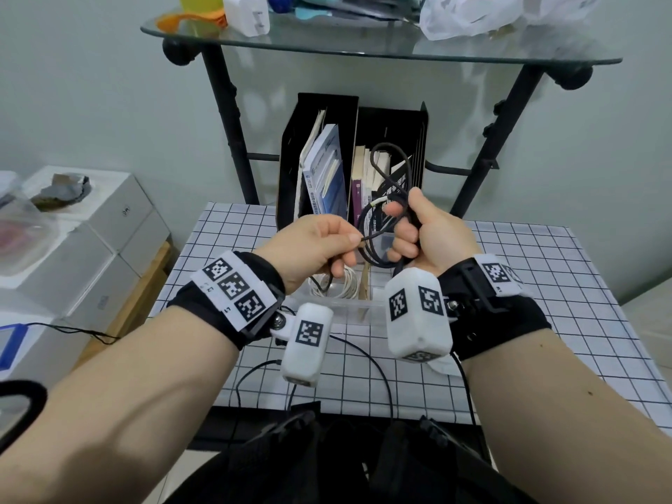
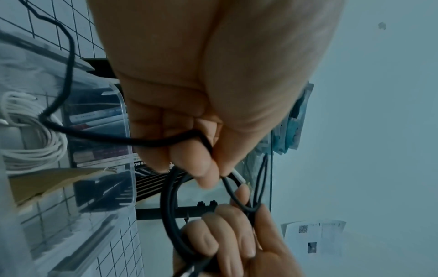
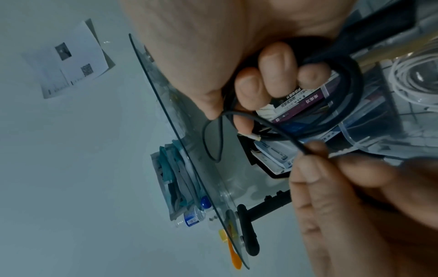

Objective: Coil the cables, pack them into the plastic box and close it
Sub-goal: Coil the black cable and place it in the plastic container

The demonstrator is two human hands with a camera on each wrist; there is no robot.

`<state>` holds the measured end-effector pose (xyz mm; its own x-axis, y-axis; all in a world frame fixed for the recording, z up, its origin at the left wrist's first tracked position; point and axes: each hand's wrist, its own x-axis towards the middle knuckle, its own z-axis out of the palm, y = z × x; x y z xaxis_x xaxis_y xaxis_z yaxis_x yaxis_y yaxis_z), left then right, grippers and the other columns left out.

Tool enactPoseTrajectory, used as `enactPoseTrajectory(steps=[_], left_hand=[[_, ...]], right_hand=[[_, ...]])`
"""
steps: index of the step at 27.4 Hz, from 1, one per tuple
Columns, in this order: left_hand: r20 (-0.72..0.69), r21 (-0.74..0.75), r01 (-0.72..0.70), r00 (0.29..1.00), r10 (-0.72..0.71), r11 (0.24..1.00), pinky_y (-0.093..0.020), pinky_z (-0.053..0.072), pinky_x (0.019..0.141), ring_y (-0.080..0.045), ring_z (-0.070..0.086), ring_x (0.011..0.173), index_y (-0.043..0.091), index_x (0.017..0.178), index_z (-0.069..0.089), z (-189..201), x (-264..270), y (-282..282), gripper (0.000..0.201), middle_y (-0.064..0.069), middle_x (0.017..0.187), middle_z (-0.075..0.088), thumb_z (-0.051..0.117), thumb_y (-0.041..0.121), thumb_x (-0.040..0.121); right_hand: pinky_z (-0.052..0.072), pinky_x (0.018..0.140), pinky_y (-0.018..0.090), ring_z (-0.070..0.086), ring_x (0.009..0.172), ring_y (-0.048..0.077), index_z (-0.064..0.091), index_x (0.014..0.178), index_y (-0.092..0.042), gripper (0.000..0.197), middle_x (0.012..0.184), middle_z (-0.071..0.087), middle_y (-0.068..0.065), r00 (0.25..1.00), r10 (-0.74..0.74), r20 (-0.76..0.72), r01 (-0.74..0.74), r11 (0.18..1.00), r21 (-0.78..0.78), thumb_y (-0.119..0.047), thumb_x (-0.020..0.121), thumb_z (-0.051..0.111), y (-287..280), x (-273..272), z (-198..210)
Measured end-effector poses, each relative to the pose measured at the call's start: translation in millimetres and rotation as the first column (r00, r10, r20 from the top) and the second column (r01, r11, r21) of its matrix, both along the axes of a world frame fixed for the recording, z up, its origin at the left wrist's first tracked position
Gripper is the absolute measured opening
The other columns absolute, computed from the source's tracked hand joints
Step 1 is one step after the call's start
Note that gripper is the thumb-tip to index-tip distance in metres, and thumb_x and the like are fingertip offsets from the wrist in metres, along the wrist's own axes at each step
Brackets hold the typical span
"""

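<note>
Head view: the right hand [image 1: 429,234] is raised above the table [image 1: 545,285] at centre frame, fingers curled tight around the gathered loops of a black cable [image 1: 378,249]; 1 thin loop rises past the thumb toward 12 o'clock and the thicker loops hang toward 6 o'clock. The left hand [image 1: 312,245], at 9 o'clock of the right hand, pinches a single run of the same cable between thumb and forefinger, and the slack drops from that hand toward 6 o'clock. The clear box [image 1: 345,303] sits on the table directly under both hands, lid off, with a coiled white cable [image 1: 345,285] inside it. A black file rack [image 1: 320,114] with books stands at 12 o'clock behind the hands, under a glass shelf [image 1: 363,45]. Left wrist view: the left hand [image 2: 189,93] fills the upper centre, its thumb and forefinger closed narrowly on the black cable [image 2: 118,138]; the right hand [image 2: 237,243] grips the loops at 6 o'clock. The white cable [image 2: 31,131] lies in the box [image 2: 123,112] at 9 o'clock. Right wrist view: the right hand [image 3: 237,56] at 12 o'clock holds the black cable [image 3: 350,97] loops in curled fingers; the left hand [image 3: 355,196] at 4 o'clock pinches the strand. The white cable [image 3: 410,80] shows at 2 o'clock.
</note>
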<state>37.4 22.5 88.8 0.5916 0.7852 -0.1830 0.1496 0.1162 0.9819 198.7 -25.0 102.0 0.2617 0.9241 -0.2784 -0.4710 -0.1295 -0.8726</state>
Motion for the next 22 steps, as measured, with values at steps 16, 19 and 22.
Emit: enactPoseTrajectory(steps=[16, 19, 22], left_hand=[[0.116, 0.117, -0.085, 0.991, 0.072, 0.99, -0.019, 0.028, 0.045, -0.006, 0.035, 0.04, 0.014, 0.107, 0.064, 23.5, 0.9, 6.6, 0.023, 0.001, 0.06, 0.054, 0.045, 0.004, 0.097], [0.141, 0.099, -0.135, 0.983, 0.12, 0.986, -0.016, 0.036, 0.044, -0.005, 0.042, 0.041, 0.013, 0.102, 0.064, 25.9, 0.9, 7.0, 0.022, 0.001, 0.06, 0.056, 0.046, 0.002, 0.096], [0.181, 0.081, -0.152, 0.974, 0.135, 0.985, -0.015, 0.046, 0.049, -0.005, 0.053, 0.044, 0.011, 0.097, 0.062, 28.5, 1.5, 6.2, 0.016, 0.001, 0.061, 0.062, 0.049, 0.002, 0.095]], right_hand=[[0.001, 0.065, 0.036, 0.012, 0.04, 0.014, 0.061, 0.075, -0.002, 0.057, 0.046, 0.026, 0.0, 0.93, 0.367, 0.035, -0.354, 0.917, -0.185, -0.047, 0.091, 0.03, -5.6, -1.5, 10.6], [0.0, 0.066, 0.036, 0.013, 0.039, 0.012, 0.058, 0.072, -0.008, 0.043, 0.044, 0.027, -0.003, 0.914, 0.398, 0.076, -0.376, 0.903, -0.21, -0.042, 0.089, 0.04, -8.9, -4.4, 13.7], [-0.001, 0.067, 0.037, 0.016, 0.034, 0.007, 0.055, 0.071, -0.012, 0.034, 0.039, 0.032, -0.008, 0.905, 0.41, 0.116, -0.384, 0.903, -0.194, -0.039, 0.092, 0.05, -13.6, -10.1, 16.0]])
